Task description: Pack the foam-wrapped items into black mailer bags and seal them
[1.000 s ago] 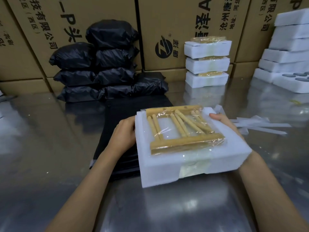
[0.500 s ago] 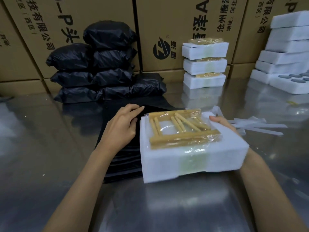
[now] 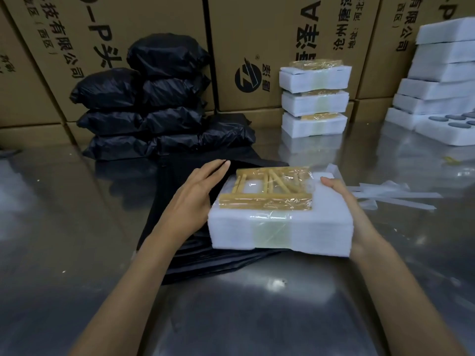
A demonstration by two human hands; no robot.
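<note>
A white foam-wrapped item [image 3: 280, 227] with a plastic-wrapped wooden frame on top sits in front of me, its near edge over a stack of flat black mailer bags [image 3: 180, 242]. My right hand [image 3: 341, 199] grips the block's right side. My left hand [image 3: 195, 196] lies with straight fingers against the top black bag at the block's left edge, where the bag's mouth stands lifted. Whether the block's far end is inside the bag I cannot tell.
Filled black bags [image 3: 154, 104] are piled at the back left against cardboard boxes [image 3: 259, 34]. Three foam-wrapped items [image 3: 314, 98] are stacked at the back centre, more foam trays [image 3: 442, 80] at the right. White strips [image 3: 393, 196] lie on the shiny metal table [image 3: 64, 227].
The foam block has moved left and away from me onto the black bags. My left hand left the block's side and now rests with straight fingers on the top bag.
</note>
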